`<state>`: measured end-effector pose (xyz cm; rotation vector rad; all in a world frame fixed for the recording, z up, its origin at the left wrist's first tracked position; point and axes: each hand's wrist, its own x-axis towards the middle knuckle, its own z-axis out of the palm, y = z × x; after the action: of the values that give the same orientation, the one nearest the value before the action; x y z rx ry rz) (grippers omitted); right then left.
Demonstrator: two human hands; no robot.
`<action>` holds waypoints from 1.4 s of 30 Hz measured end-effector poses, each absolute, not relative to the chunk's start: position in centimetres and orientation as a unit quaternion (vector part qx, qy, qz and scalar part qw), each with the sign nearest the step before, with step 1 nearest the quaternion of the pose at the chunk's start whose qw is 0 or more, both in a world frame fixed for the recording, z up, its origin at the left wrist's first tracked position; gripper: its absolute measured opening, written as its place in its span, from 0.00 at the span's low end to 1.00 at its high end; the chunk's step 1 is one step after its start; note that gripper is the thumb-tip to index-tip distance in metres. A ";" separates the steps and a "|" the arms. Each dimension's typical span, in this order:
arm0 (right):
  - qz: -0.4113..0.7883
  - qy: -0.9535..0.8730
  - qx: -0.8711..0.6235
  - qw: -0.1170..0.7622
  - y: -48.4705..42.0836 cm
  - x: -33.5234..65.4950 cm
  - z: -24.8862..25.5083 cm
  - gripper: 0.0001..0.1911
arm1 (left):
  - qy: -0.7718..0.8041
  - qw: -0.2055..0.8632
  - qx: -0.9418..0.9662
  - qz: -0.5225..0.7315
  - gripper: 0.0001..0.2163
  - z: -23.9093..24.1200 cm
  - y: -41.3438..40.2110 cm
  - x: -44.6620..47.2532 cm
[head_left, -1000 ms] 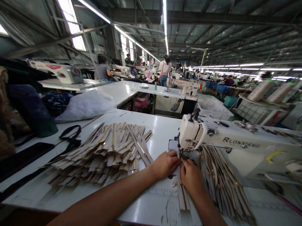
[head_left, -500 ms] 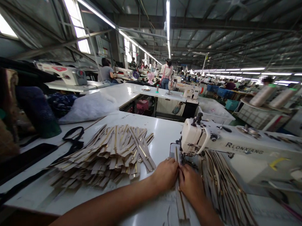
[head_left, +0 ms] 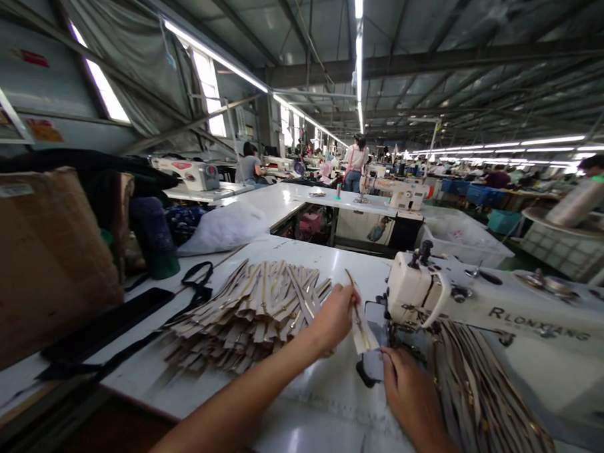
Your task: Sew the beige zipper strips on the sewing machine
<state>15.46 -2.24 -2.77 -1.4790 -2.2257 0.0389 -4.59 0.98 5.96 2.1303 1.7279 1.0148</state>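
My left hand [head_left: 334,317] is closed on a beige zipper strip [head_left: 358,320], lifted off the white table [head_left: 319,407] just left of the sewing machine [head_left: 483,308]. The strip slants up between the hand and the machine's head. My right hand [head_left: 409,390] rests on the table in front of the needle area, its fingertips at the strip's lower end; whether it grips is unclear. A fanned pile of beige zippers [head_left: 258,311] lies to the left of my left hand. Another heap of zippers [head_left: 484,401] lies under the machine arm, right of my right hand.
Black scissors [head_left: 196,285] lie left of the pile. A cardboard box [head_left: 34,268], a dark bag and a white plastic bag [head_left: 226,228] stand at the table's left. More sewing tables, machines and several workers fill the hall behind. A white bin [head_left: 462,237] stands behind the machine.
My left hand has lifted the zipper strip off the table and moved it left, away from the needle. My right hand has drawn back slightly. The camera has swung left.
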 end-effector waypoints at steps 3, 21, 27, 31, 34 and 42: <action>0.019 -0.810 -0.538 0.232 -2.3 15.4 -2.8 0.17 | 0.657 0.041 0.694 0.290 0.11 8.4 1.6 -8.3; 0.036 -0.812 -0.509 0.282 -3.4 16.0 -0.3 0.16 | 0.529 0.056 0.836 0.131 0.08 5.1 -1.4 -2.4; -0.077 -0.569 -0.752 0.323 -4.0 26.8 0.7 0.19 | 0.447 0.133 0.871 0.156 0.07 0.2 -1.5 -0.7; 0.051 -0.508 -0.835 0.206 -4.9 33.8 -0.7 0.19 | 0.435 0.161 0.869 0.174 0.08 0.3 -1.4 -1.3; 0.084 -0.525 -0.818 0.221 -5.3 35.4 -1.4 0.18 | 0.430 0.165 0.869 0.180 0.08 0.3 -1.4 -1.3; -0.004 -0.523 -0.819 0.237 -7.8 36.3 -1.2 0.19 | 0.440 0.173 0.860 0.195 0.08 0.3 -2.1 -1.4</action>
<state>36.32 -7.85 -1.18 -2.2443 -1.4337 -0.0119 -1.39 -2.07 0.35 2.4384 1.2473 0.5522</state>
